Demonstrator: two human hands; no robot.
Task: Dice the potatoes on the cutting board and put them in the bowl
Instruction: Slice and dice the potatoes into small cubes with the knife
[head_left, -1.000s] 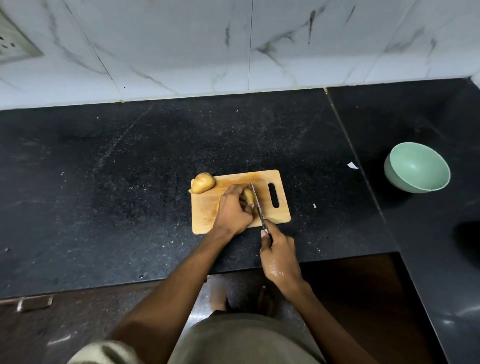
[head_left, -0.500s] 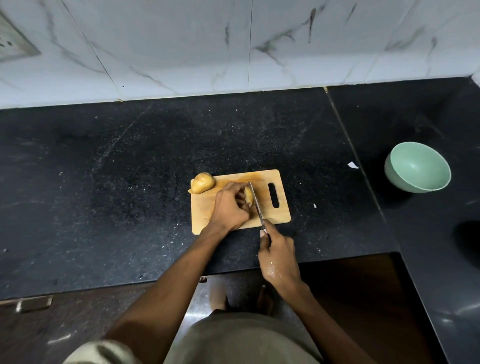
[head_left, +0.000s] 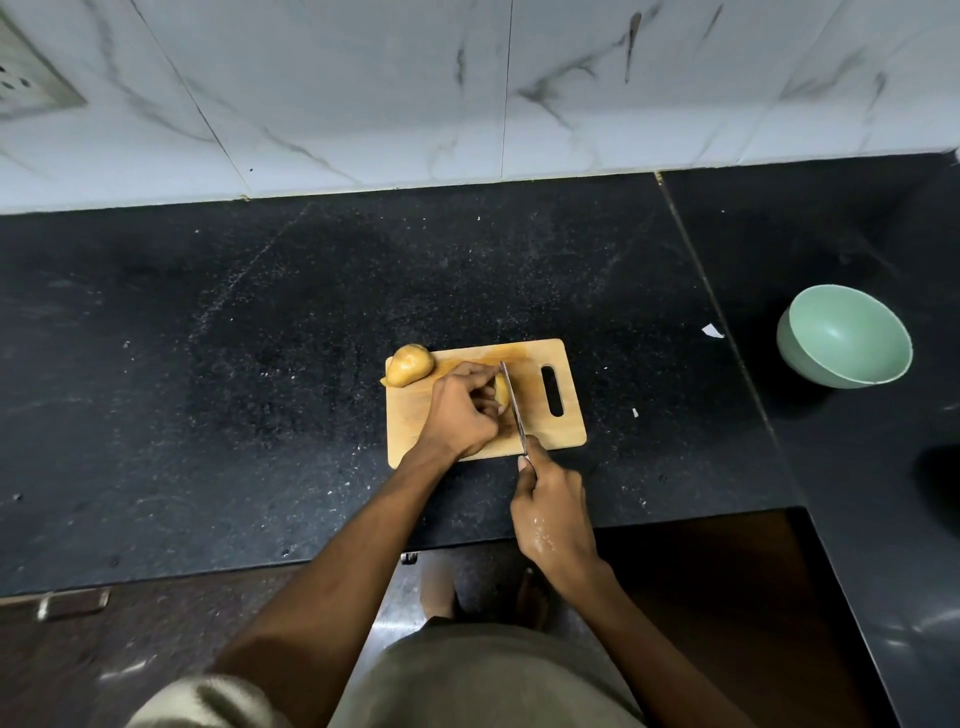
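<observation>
So right now the left hand (head_left: 460, 410) is curled over a potato piece (head_left: 501, 391) around the middle of the cutting board (head_left: 566, 415), fingers wrapped round it to pin it down. The right hand (head_left: 553, 501) sits at the near edge of the board, clamped round the handle of a knife (head_left: 514, 405). The blade runs away from the person, right against the right side of that piece. I can't tell how deep it's gone in, the fingers hide most of it.

The second potato (head_left: 410, 365) is whole, sitting on the far left corner of the board and hanging a bit over the edge. The green bowl (head_left: 844, 338) is well off to the right on the black desk (head_left: 260, 338), with nothing visible in it, so I'd say the dicing has barely started.

Handling-wise, I'd guess a raw potato is firm and dense, so it needs real pressure, and cut faces get wet and slippery. Being rounded, it'll want to roll, so put a flat cut face down and grip from the top with fingertips tucked back from the blade. That corner potato could roll off if the board gets bumped. The diced bits should be light and easy to scoop.
</observation>
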